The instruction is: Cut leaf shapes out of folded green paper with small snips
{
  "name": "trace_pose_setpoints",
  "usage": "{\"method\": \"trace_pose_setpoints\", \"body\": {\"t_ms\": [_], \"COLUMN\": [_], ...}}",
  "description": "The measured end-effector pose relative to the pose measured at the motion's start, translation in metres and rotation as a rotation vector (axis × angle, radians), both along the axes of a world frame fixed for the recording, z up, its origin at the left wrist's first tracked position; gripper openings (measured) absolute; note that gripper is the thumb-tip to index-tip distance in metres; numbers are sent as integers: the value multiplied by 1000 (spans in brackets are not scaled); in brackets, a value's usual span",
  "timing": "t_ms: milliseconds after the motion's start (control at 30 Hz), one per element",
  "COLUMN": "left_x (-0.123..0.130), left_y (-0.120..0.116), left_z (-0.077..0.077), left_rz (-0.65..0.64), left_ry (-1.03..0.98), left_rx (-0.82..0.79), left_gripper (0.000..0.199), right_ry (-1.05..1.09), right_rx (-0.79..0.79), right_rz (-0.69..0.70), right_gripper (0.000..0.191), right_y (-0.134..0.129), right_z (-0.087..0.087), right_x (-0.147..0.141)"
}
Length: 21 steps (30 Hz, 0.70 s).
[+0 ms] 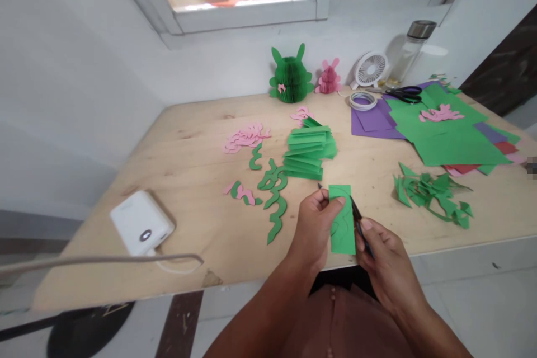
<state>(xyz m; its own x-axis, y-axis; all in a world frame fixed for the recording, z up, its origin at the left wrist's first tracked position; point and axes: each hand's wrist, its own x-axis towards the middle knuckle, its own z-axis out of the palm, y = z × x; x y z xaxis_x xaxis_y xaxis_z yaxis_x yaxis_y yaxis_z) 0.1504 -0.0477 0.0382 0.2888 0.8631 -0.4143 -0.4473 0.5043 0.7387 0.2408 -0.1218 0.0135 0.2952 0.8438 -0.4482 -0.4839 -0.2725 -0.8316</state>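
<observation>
My left hand (312,224) pinches a small green paper rectangle (343,235) between thumb and fingers near the table's front edge. Curved outlines are drawn on the paper. In my right hand (388,257) is a slim black tool, apparently scissors (356,212), lying along the paper's right edge; its handle is mostly hidden by the fingers. A dark pointed tip shows just beyond the left fingers. Left of the hands lie wavy green cutouts (277,218), and behind them a stack of folded green paper strips (308,148).
Green scraps (438,193) lie to the right, before coloured paper sheets (453,142) with black-handled scissors (405,94). Pink cutouts (247,137) lie left of centre. A white power bank (141,222) with a cable is at left. Paper figures (290,79), a fan (370,69) and a bottle (409,56) line the wall.
</observation>
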Motion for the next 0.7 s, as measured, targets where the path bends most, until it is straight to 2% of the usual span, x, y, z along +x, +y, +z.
{"method": "trace_pose_setpoints", "body": {"t_ms": [700], "left_x": [-4], "left_y": [-2], "left_z": [5], "left_rz": [-45], "left_ry": [30], "left_rx": [20], "left_gripper": [19], "right_ry": [-80], "right_rx": [24], "right_rz": [29], "right_gripper": [46], "right_y": [-2], "right_z": [-6], "right_x": [3]}}
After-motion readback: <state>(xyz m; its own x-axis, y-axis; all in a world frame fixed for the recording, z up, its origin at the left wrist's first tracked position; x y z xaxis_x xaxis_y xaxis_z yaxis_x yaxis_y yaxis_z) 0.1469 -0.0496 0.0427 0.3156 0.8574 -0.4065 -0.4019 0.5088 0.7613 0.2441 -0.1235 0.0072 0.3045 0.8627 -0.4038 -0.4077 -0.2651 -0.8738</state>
